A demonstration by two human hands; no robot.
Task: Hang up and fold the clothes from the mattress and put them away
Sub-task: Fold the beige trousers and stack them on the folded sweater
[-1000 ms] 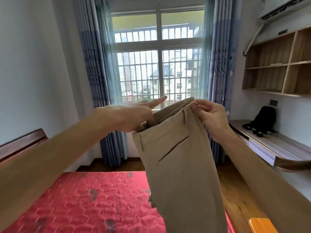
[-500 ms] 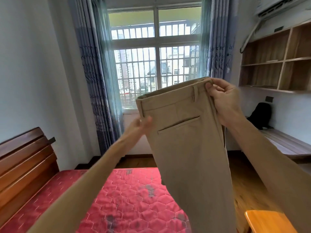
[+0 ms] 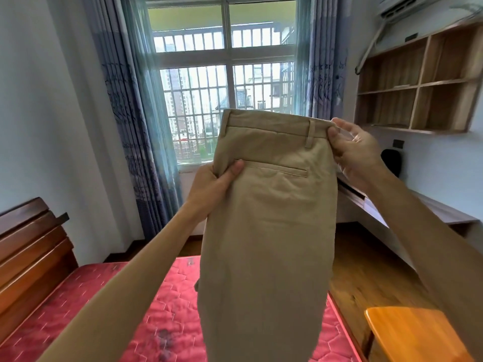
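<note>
I hold the khaki trousers (image 3: 264,231) up in the air above the red mattress (image 3: 162,317), facing the window (image 3: 224,82). My left hand (image 3: 209,189) grips their left edge beside the back pocket, thumb on the front. My right hand (image 3: 355,150) pinches the waistband's right end between thumb and fingers.

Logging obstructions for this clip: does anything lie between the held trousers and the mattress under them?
Nothing visible does. The left hand and right hand both grip the trousers near the waistband, and they hang down over the red mattress. The legs hide the part of it behind them.
</note>
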